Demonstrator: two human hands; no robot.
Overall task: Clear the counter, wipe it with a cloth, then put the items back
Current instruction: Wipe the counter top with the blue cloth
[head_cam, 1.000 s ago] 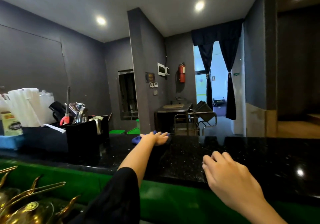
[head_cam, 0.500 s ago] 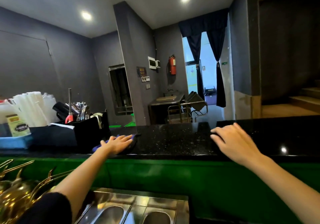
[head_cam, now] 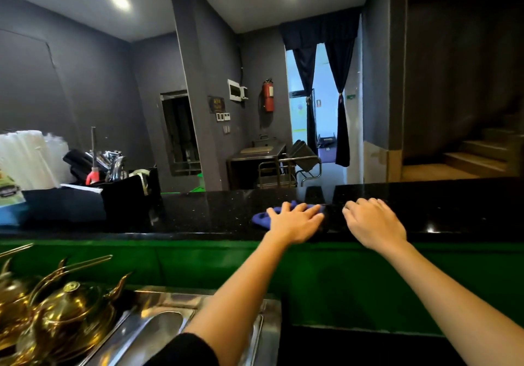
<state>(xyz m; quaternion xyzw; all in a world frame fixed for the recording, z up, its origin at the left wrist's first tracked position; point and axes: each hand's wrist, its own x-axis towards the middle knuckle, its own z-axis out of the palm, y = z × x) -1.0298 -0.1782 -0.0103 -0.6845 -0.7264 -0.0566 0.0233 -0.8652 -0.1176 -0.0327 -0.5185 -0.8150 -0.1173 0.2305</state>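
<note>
A black speckled stone counter (head_cam: 215, 212) runs across the view above a green front panel. My left hand (head_cam: 293, 222) lies flat with spread fingers on a blue cloth (head_cam: 259, 218), pressing it onto the counter near the middle. Just to the right, my right hand (head_cam: 373, 222) rests on the counter with its fingers loosely bent, holding nothing. The cloth is mostly hidden under my left hand.
At the counter's left end stand a black caddy (head_cam: 124, 195) with utensils, a bundle of white straws (head_cam: 27, 158) and a blue box (head_cam: 11, 212). Brass teapots (head_cam: 65, 311) and a steel sink (head_cam: 158, 328) lie below. The counter's right stretch (head_cam: 453, 204) is bare.
My left hand has slid the cloth rightward along the counter, from beside the black caddy to the middle, close to my right hand. My right hand stays resting on the counter.
</note>
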